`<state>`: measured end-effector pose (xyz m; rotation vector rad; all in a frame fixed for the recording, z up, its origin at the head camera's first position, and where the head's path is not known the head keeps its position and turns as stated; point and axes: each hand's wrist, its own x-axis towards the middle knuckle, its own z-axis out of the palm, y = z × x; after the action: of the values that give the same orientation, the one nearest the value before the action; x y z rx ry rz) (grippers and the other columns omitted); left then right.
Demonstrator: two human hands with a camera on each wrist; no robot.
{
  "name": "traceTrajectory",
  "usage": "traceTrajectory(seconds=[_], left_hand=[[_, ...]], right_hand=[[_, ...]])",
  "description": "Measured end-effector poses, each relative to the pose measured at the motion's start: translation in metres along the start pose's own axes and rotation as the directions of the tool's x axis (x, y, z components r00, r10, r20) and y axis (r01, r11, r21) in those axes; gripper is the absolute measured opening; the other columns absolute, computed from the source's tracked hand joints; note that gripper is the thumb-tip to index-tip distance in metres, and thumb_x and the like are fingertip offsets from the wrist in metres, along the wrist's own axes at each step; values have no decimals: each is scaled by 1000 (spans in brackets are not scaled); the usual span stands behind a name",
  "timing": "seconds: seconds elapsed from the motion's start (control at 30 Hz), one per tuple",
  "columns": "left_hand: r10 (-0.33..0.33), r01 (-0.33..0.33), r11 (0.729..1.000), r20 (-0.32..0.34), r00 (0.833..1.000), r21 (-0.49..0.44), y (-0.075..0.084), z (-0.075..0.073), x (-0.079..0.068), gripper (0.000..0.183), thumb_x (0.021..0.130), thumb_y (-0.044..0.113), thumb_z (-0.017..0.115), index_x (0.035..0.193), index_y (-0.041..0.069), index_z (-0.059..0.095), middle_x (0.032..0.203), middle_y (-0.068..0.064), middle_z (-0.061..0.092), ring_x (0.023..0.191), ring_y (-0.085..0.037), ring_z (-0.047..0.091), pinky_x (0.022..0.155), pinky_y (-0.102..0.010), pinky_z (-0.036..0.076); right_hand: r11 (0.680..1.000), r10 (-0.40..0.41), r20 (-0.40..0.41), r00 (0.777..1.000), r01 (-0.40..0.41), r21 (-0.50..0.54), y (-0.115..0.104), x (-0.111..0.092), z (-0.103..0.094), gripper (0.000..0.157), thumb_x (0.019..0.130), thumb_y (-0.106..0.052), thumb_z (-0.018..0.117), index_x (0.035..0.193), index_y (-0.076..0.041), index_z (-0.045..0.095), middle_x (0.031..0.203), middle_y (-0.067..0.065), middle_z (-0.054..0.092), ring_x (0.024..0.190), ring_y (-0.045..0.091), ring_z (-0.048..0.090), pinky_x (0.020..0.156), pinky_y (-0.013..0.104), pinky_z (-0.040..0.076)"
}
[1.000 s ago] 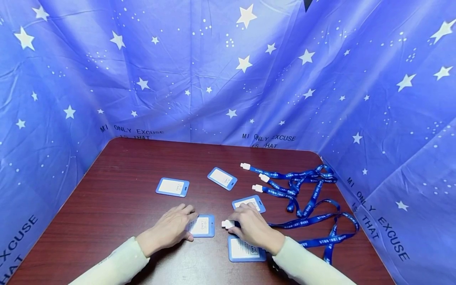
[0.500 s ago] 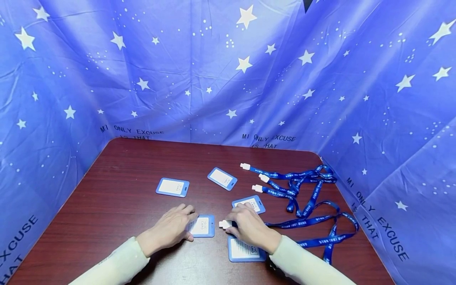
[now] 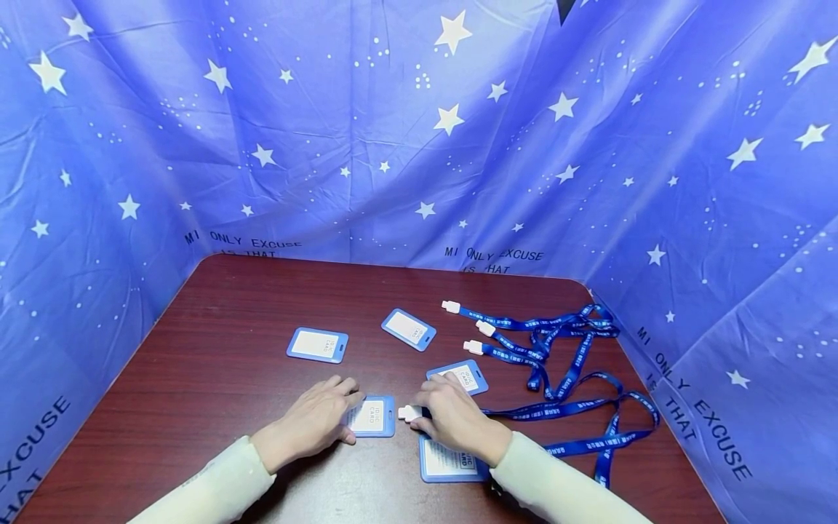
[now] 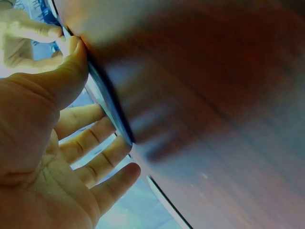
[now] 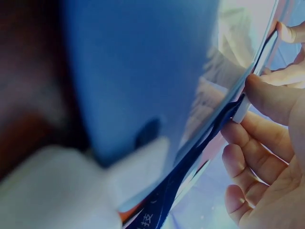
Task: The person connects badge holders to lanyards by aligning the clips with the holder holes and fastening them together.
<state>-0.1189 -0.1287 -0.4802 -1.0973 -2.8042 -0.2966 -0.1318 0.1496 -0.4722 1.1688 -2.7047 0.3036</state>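
Note:
My left hand [image 3: 310, 422] grips a blue-edged badge holder [image 3: 377, 417] flat on the table, thumb on its near side and fingers on its far side. The holder's slotted end points right. My right hand [image 3: 455, 422] pinches the white clip [image 3: 409, 413] of a blue lanyard [image 3: 550, 412] between thumb and fingers. The clip's tip stands a little to the right of the slotted end, apart from it. In the right wrist view the strap [image 5: 190, 160] trails from the pinched clip [image 5: 241, 109]. Part of a second badge holder [image 3: 448, 462] lies under my right hand.
Three more badge holders lie farther back: one at left [image 3: 317, 345], one in the middle [image 3: 409, 329], one just beyond my right hand [image 3: 468, 375]. Several lanyards with white clips [image 3: 474, 347] lie tangled at right. A starry blue curtain [image 3: 393, 131] surrounds the dark-red table [image 3: 216, 349].
My right hand has slid slightly left with the lanyard's clip, narrowing the gap to the held badge holder. My left hand and its badge holder stay where they were.

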Motion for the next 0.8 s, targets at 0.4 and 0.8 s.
traceTrajectory(seconds=[0.4,0.8], left_hand=[[2,-2,1000,-4,1000,4,0,0,0,69,70,44,85,123,2,71,116,-6,64,94,-21,54,79,-36,51],[0,0,1000,0,1000,10,0,1,0,69,71,44,84,124,2,71,116,-6,64,94,-20,54,79,-36,51]], right_hand=[[1000,-7,-12,1000,7,-18,0,1,4,18,82,-34,86,89,-20,78,79,-10,63,78,12,53,73,31,40],[1000,15,30,999,-15,-1,-4,3,2,19,86,-35,84,94,-18,80,84,-10,66,81,11,53,75,29,39]])
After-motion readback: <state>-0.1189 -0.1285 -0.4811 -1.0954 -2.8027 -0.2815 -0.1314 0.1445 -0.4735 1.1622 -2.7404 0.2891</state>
